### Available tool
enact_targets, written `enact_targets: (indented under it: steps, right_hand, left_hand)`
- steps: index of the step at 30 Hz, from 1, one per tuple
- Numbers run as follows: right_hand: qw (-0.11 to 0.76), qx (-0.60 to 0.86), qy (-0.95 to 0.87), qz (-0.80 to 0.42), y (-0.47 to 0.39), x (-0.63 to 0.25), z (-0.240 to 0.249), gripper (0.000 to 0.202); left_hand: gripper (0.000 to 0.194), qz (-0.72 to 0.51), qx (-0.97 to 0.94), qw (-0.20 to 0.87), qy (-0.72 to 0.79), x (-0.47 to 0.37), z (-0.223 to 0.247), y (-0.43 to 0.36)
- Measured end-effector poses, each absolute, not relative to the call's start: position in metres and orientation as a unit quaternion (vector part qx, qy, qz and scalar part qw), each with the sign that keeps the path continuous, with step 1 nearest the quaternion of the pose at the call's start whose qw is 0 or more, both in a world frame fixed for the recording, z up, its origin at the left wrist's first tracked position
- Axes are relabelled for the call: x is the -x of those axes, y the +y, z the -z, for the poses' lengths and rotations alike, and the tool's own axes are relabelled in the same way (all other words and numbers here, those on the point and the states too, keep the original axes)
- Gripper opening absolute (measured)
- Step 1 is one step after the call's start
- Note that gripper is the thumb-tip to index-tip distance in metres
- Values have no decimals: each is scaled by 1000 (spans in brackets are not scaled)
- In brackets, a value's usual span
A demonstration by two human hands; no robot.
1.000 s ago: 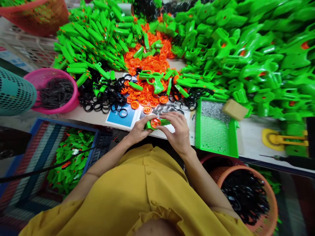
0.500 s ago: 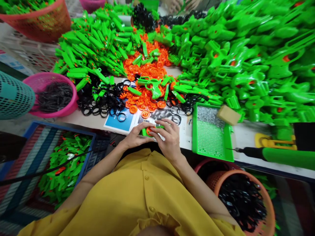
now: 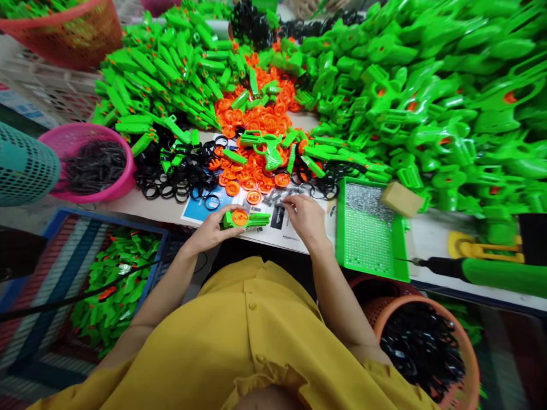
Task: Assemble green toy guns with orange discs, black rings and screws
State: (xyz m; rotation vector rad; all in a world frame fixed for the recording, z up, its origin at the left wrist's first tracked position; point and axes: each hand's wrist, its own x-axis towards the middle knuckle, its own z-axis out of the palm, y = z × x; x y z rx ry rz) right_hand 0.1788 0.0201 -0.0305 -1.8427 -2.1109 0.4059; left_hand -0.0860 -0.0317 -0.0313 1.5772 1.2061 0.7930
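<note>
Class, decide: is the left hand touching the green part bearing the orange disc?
Touching: the head view shows the left hand gripping the green part by its left end.

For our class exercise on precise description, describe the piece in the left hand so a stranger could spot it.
Beyond the yellow shirt lies the table. At its near edge, the left hand grips a green piece with an orange disc facing up. Unlike the heaped green parts, it sits apart, between fingers.

The left grip (image 3: 213, 230) curls inward; the right grip (image 3: 307, 219) angles forward, palm down.
</note>
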Motion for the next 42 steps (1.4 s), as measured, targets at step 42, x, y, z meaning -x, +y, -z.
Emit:
enact_targets:
  steps: [42]
  right_hand:
    - [210,624,-710,-250,28,-198,38,15]
  left_hand:
    - [44,-246,-602,634,418,30,34,-6]
